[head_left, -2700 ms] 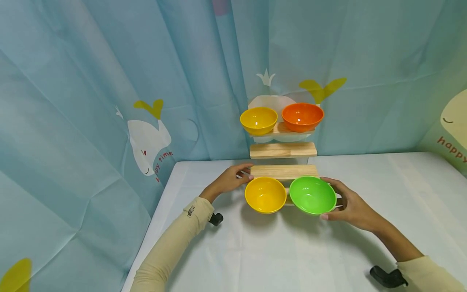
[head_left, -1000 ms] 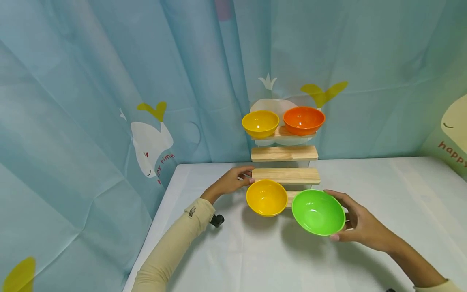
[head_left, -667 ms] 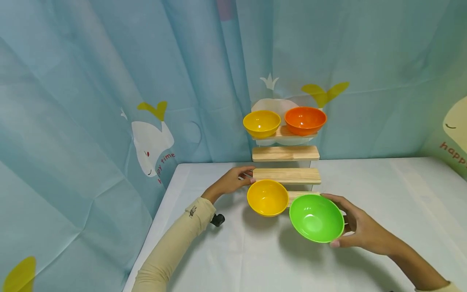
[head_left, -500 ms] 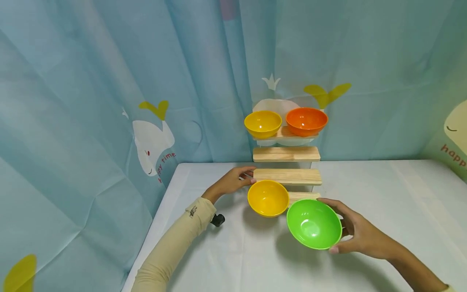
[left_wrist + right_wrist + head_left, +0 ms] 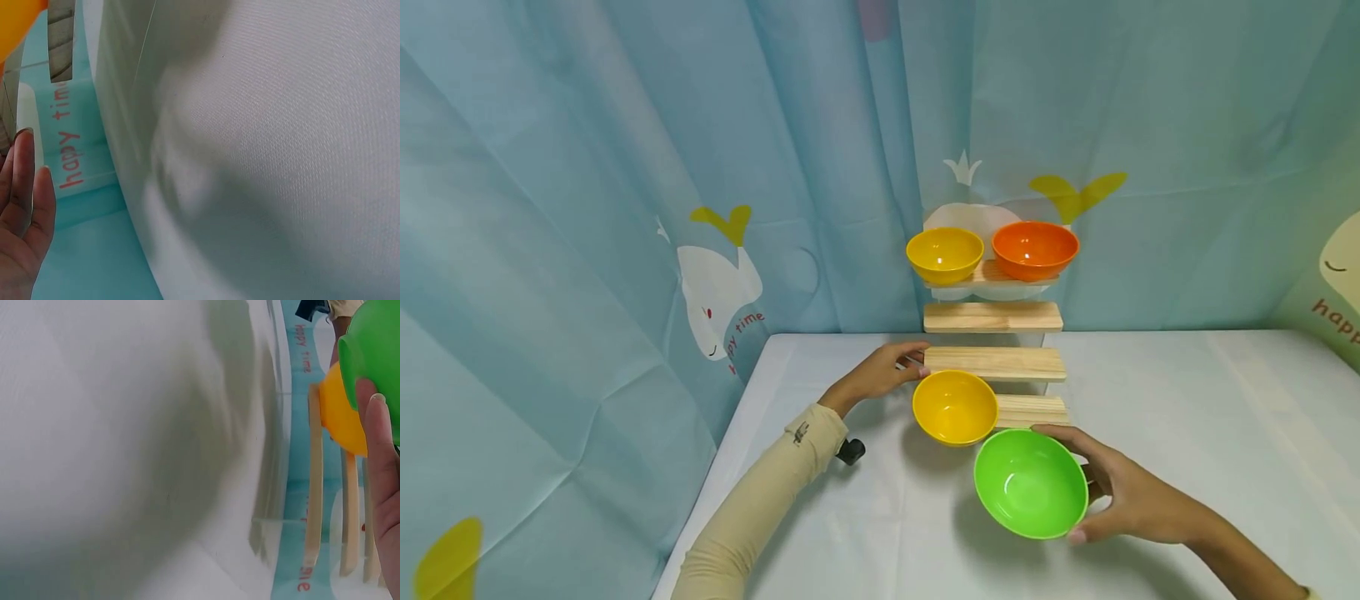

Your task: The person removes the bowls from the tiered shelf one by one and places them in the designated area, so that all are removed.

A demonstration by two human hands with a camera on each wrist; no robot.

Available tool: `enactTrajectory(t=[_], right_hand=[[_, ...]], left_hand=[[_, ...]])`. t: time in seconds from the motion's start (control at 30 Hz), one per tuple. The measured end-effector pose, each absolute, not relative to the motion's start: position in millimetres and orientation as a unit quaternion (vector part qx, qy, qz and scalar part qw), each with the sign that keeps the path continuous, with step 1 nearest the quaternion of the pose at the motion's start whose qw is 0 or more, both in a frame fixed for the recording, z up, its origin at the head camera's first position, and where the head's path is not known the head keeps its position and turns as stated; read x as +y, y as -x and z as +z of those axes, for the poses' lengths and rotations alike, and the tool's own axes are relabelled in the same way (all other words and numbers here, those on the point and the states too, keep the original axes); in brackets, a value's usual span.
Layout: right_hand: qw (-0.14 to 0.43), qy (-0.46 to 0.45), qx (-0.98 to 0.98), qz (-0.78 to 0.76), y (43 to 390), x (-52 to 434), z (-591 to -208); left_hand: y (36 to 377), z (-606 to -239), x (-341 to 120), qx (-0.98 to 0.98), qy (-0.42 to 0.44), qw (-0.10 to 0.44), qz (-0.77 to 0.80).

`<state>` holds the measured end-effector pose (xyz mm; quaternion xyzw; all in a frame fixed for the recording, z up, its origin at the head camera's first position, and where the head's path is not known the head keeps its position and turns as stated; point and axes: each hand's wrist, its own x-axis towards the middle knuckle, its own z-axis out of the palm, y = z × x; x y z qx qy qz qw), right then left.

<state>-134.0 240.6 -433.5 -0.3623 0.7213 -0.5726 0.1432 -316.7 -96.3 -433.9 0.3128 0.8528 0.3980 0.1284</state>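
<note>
Bowl, green (image 5: pixel 1030 485), hung at 4 o'clock from the yellow bowl (image 5: pixel 955 408), the right hand (image 5: pixel 1135 496) pinching its side. Left hand (image 5: pixel 877 373) lay at 9 o'clock on the rack (image 5: pixel 1000 363), grip unclear; level carriage, clear of yellow, seemed advisable.

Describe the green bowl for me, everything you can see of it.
The green bowl is round and bright, glossy like plastic, with a smooth, thin rim and nothing visible inside. The right wrist view shows what looks like a raised foot ring underneath. It is held above the white table, in front of the lowest wooden shelf, its mouth tilted toward the head camera. The right hand grips its right side.
</note>
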Motion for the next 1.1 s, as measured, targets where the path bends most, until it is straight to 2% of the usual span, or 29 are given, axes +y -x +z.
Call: enactTrajectory(t=[1.1], right_hand=[[0.211, 0.328, 0.711, -0.585, 126.5, 183.4, -450.8]], left_hand=[[318.4, -430.8, -95.7, 0.862, -0.311, 0.127, 0.379]])
